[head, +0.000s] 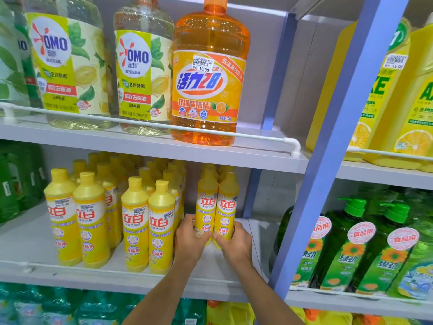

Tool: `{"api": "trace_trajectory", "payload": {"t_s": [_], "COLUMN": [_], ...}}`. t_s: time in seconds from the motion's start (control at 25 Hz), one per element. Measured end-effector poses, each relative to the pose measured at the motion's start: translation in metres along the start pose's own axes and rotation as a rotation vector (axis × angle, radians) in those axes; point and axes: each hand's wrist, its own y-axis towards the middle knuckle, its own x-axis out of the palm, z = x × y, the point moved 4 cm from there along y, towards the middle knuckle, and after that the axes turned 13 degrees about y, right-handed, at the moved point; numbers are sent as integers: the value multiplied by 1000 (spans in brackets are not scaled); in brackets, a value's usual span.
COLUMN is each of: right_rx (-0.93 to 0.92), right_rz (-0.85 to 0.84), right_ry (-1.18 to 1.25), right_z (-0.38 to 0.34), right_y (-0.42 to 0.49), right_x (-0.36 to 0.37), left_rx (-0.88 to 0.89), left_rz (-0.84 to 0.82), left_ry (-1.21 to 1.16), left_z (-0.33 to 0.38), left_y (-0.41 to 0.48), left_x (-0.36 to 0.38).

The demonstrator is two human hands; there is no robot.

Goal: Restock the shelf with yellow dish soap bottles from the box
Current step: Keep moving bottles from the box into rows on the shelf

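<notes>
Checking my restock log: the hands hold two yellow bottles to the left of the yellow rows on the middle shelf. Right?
No. The head view shows the left hand and right hand holding the two yellow bottles to the right of the yellow rows on the middle shelf.

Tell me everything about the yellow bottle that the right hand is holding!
The yellow bottle is tall and slim, made of what looks like shiny plastic, with round shoulders that narrow toward the top. Its label has big red characters on a white band, with small round pictures below. It stands upright near the right end of the middle shelf. The right hand grips its lower part, hiding the base. It sits tight against a twin bottle that the left hand grips.
</notes>
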Motion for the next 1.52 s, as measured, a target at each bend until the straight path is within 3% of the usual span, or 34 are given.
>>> {"api": "trace_trajectory", "payload": {"t_s": [0.6,0.88,1.16,1.36,1.52], "right_rx": [-31,-17,-61,-128,-187], "right_rz": [-36,-129,-326,-368,-403], "right_ry": [79,-103,-526,-749,-793], "right_z": [5,-5,-33,-72,-100], "right_y": [1,-9,-71,-153,-240], "right_x": [1,-8,-34,-37,4], "left_rx": [-45,44,475,680,682], "left_rz": [-37,-216,-562,-480,-437], "left_ry": [102,303,779,1004,1060], "left_z": [2,11,31,20,-40], "left_y": [0,-19,-76,-129,-170], "left_x": [1,-14,-61,-136,-214]}}
